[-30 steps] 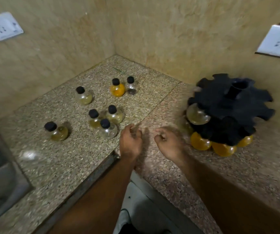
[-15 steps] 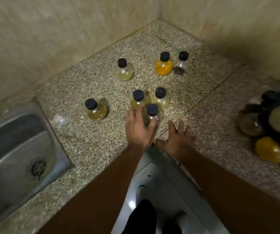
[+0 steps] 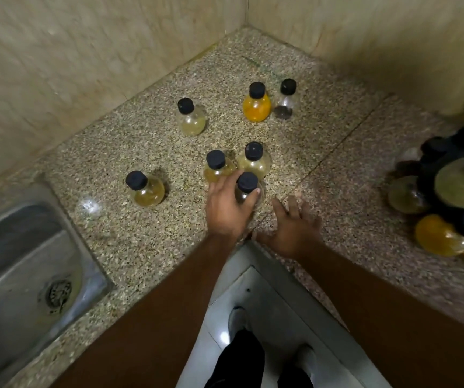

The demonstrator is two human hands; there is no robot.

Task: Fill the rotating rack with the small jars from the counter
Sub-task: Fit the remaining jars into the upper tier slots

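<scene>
While six other jars stand on the speckled desk (image 3: 146, 242), the nearest small jar (image 3: 249, 189) is gripped by the left hand (image 3: 229, 208); the right hand (image 3: 295, 225) is spread flat beside it, the rotating rack (image 3: 457, 191) partly loaded at far right.

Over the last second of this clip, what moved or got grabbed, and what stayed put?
The left hand reached forward from the counter edge and closed around the nearest jar. The right hand opened from a loose fist and spread flat on the counter. The view swung left, away from the rack. The other six jars kept their places.
</scene>
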